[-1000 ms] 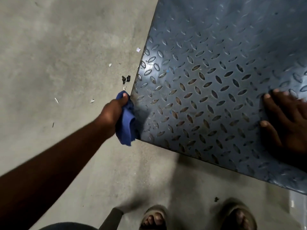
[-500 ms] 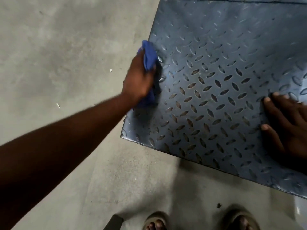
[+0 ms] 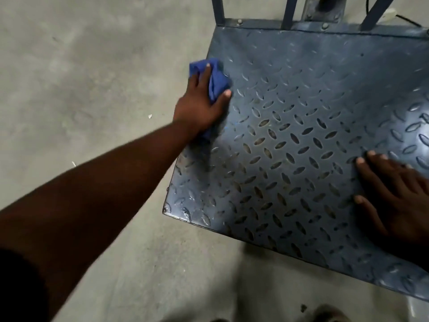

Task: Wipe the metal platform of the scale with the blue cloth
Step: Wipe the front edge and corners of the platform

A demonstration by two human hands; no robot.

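Observation:
The scale's metal platform [image 3: 301,140] is a blue-grey plate with a raised diamond tread, lying low on the floor and filling the right half of the view. My left hand [image 3: 199,105] presses a crumpled blue cloth [image 3: 217,79] onto the platform at its left edge, toward the far corner. The cloth bulges out between thumb and fingers, and a bit shows under the wrist. My right hand [image 3: 397,201] lies flat, fingers spread, on the platform's right near side, holding nothing.
Blue upright bars [image 3: 287,12] and a bolted bracket [image 3: 323,8] rise from the platform's far edge. Grey concrete floor [image 3: 81,89] with small white specks lies to the left. A sandalled foot [image 3: 329,313] shows at the bottom edge.
My left hand has carried the cloth from the platform's near left corner along the left edge toward the far side. The view has tilted up to show the far uprights. The right hand stayed put.

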